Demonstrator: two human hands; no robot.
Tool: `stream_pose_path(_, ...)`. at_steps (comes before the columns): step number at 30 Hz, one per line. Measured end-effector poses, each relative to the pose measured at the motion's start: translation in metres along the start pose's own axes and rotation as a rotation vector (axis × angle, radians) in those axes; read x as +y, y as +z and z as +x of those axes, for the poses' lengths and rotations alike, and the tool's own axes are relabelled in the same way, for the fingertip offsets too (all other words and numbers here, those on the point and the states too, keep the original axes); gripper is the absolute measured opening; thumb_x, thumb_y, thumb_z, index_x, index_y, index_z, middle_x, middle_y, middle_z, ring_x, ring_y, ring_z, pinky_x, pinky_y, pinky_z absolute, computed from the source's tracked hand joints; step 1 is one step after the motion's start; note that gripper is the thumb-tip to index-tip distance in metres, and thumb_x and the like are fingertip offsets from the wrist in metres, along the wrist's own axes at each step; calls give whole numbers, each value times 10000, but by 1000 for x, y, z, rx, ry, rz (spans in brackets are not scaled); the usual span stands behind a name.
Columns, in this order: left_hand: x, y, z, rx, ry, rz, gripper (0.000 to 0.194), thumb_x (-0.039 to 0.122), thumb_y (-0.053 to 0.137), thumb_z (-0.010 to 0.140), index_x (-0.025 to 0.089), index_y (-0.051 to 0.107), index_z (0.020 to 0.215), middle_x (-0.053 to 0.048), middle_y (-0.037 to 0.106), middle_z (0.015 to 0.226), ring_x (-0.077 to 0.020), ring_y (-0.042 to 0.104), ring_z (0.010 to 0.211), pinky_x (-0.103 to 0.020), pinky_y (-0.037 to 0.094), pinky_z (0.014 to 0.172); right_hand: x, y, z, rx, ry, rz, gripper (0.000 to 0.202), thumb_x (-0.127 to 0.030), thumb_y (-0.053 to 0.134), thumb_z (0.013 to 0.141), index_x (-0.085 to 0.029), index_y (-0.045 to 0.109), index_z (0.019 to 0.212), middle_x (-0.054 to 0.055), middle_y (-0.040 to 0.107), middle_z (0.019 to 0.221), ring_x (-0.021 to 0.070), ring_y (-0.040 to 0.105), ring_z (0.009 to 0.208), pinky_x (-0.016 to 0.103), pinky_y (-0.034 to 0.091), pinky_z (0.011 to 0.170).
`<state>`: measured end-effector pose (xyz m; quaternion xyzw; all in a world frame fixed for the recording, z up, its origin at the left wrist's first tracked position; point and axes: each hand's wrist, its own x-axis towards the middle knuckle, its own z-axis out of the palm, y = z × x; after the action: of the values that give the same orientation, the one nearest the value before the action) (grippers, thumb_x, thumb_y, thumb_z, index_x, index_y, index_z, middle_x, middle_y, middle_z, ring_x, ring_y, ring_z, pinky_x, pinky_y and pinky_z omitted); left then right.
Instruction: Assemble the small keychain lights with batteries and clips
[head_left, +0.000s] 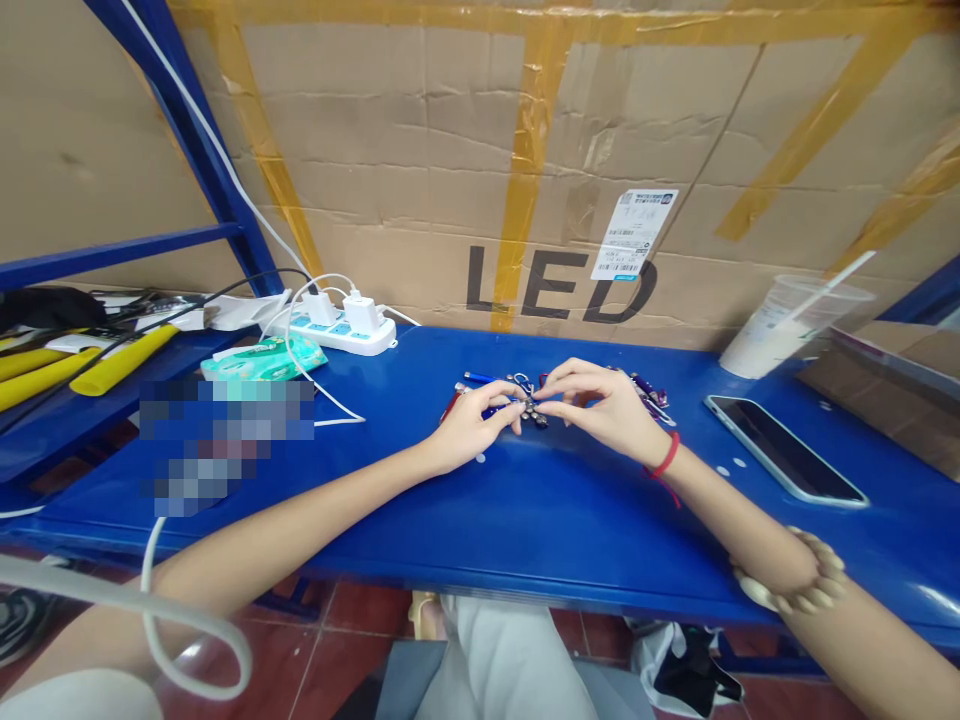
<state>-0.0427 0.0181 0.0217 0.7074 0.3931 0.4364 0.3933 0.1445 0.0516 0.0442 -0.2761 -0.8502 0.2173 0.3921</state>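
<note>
A small metal thing (534,413) is being worked on with the fingertips, near the middle of the frame, just above the blue surface (525,500). It is met from the left of the frame by the left hand (480,415) and from the right by the right hand (596,400). The two hands are kept close, and in each one the thumb and first finger are bent toward each other. Whether the thing is pinched by both hands or by just one cannot be told, as it is too tiny. A shiny ring (523,382) is seen just above it, and more small bits (651,392) are seen beyond the right hand.

The step in hand looks like fiddly finger work on one small part. For the next move, a soft, steady pinch seems to be called for, so that nothing is dropped.
</note>
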Motion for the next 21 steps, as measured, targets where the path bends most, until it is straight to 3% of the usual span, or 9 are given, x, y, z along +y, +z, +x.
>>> stream_pose_path(6,3,1,-1,-49,-9,21,180,248,454,843,117,561,904,-12,616,643,-144,583,752,-271,427,791,1,-3,0,-18,-203,-114,129,-296,630,782,-214,729,791,42,612,825,100,590,643,230,511,589)
stream_pose_path(9,2,2,-2,-66,1,57,185,238,452,844,112,577,895,-14,611,646,-134,572,726,-255,427,759,1,-2,0,-11,-232,-154,134,-293,619,793,-221,729,770,40,618,816,107,593,671,239,508,615)
stream_pose_path(14,1,3,-6,-96,33,70,179,247,455,845,119,571,892,-6,591,645,-120,556,675,-244,425,725,3,-1,-1,-16,-163,-151,184,-369,652,752,-206,712,692,39,624,785,114,586,653,238,495,575)
stream_pose_path(21,-1,3,-9,-119,80,107,185,233,422,866,132,533,975,-33,623,769,-134,580,780,-257,425,788,0,-1,0,-36,21,-93,234,-412,666,723,-182,687,682,54,633,792,134,595,674,239,488,564)
